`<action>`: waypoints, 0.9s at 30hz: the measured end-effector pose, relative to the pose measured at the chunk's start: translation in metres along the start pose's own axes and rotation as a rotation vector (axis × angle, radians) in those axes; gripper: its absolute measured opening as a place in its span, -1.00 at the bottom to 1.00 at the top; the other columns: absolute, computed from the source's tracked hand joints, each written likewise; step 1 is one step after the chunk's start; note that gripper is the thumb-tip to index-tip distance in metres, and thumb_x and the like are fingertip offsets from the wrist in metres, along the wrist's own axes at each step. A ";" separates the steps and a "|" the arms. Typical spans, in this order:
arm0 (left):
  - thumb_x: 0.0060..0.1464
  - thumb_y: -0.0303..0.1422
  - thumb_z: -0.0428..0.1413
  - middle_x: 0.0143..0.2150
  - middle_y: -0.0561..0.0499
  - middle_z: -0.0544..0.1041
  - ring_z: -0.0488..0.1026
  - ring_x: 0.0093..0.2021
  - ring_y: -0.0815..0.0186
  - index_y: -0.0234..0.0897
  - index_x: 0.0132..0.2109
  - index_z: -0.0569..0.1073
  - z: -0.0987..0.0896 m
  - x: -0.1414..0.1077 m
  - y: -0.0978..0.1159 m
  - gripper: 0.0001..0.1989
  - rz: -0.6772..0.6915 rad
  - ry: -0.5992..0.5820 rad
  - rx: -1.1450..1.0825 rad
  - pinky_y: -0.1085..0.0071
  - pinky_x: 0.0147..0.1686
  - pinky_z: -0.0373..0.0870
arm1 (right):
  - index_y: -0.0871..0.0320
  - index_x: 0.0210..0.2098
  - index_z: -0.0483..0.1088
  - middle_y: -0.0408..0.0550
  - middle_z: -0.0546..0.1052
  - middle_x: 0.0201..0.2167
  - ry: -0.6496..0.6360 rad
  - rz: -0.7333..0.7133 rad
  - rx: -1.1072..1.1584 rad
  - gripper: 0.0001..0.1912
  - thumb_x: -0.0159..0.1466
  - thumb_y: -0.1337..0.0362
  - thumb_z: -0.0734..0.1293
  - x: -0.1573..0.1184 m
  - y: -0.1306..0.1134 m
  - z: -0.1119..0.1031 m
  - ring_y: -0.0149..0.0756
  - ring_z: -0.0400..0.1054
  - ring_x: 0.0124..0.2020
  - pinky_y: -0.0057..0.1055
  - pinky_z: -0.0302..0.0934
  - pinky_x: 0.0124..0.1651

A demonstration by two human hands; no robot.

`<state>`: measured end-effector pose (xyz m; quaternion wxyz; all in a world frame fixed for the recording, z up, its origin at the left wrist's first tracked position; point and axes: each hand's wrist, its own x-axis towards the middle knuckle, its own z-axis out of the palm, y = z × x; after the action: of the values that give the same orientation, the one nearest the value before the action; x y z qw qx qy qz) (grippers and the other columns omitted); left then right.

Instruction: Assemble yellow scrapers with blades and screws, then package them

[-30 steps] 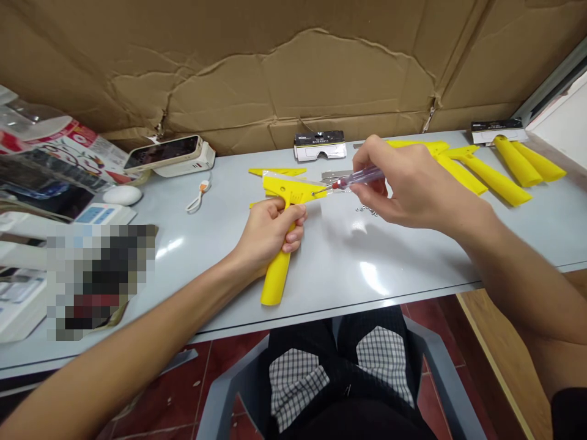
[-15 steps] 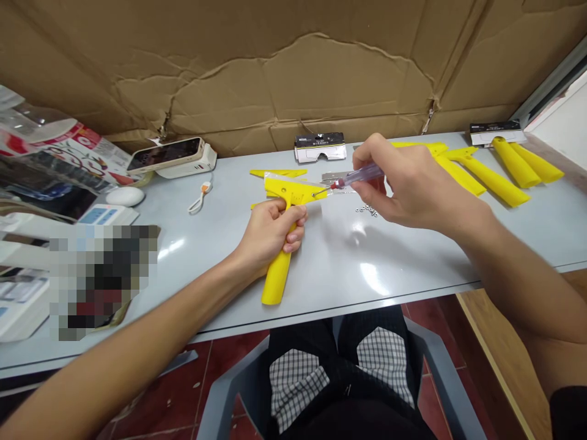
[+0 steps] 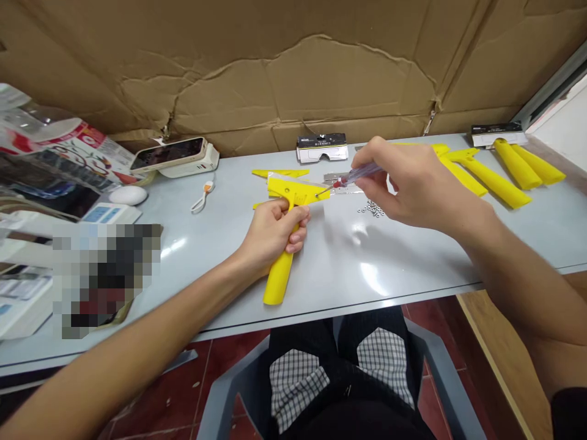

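My left hand [image 3: 270, 235] is shut around a yellow plastic scraper [image 3: 279, 275], gripping it just below its flat head, with the handle pointing toward me. My right hand [image 3: 410, 183] pinches a small screwdriver [image 3: 360, 176] with a clear handle and red collar. Its thin metal shaft reaches the right end of the scraper head, and its tip appears to touch a spot there. Clear plastic film seems to lie over the scraper head. Behind the screwdriver, a flat metal blade [image 3: 337, 178] is partly hidden by my right hand.
Several yellow scraper parts [image 3: 490, 182] lie at the table's right, and a flat yellow piece [image 3: 279, 173] lies behind the scraper. Small metal nuts [image 3: 372, 209] sit near my right hand. A phone on a power bank [image 3: 167, 154] and a white mouse [image 3: 128, 195] are at left.
The scraper and screwdriver have shifted slightly, with both hands keeping their holds. The small metal nuts now show more fully beside my right hand.
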<state>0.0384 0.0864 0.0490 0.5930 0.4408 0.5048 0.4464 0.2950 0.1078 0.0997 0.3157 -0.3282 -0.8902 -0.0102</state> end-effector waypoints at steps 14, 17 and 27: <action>0.15 -0.51 0.27 -0.47 0.11 0.41 0.21 -0.68 0.59 -0.32 -0.41 0.38 0.000 -0.002 0.000 -0.76 -0.005 0.012 -0.001 0.64 -0.77 0.10 | 0.08 -0.04 0.49 0.00 0.58 -0.31 -0.105 0.080 -0.093 -0.78 0.51 0.24 0.21 0.001 -0.004 -0.010 -0.12 0.39 -0.32 -0.17 0.16 -0.19; 0.14 -0.51 0.28 -0.47 0.11 0.41 0.20 -0.69 0.60 -0.32 -0.42 0.39 0.000 -0.001 0.000 -0.76 -0.011 0.006 0.004 0.63 -0.77 0.10 | 0.07 -0.21 0.48 0.00 0.53 -0.36 -0.080 0.089 -0.155 -0.68 0.57 0.12 0.18 0.002 0.000 -0.008 -0.14 0.35 -0.34 -0.18 0.12 -0.23; 0.14 -0.49 0.28 -0.51 0.14 0.36 0.19 -0.68 0.58 -0.31 -0.42 0.39 0.000 -0.001 0.000 -0.76 -0.006 0.000 0.022 0.63 -0.77 0.11 | 0.09 0.07 0.45 -0.06 0.55 -0.33 -0.143 0.050 -0.030 -0.75 0.42 0.26 0.30 -0.001 -0.002 -0.009 -0.16 0.36 -0.38 -0.20 0.12 -0.26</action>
<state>0.0387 0.0850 0.0490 0.5895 0.4457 0.5108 0.4391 0.2987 0.1035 0.1069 0.2466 -0.3548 -0.9018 0.0080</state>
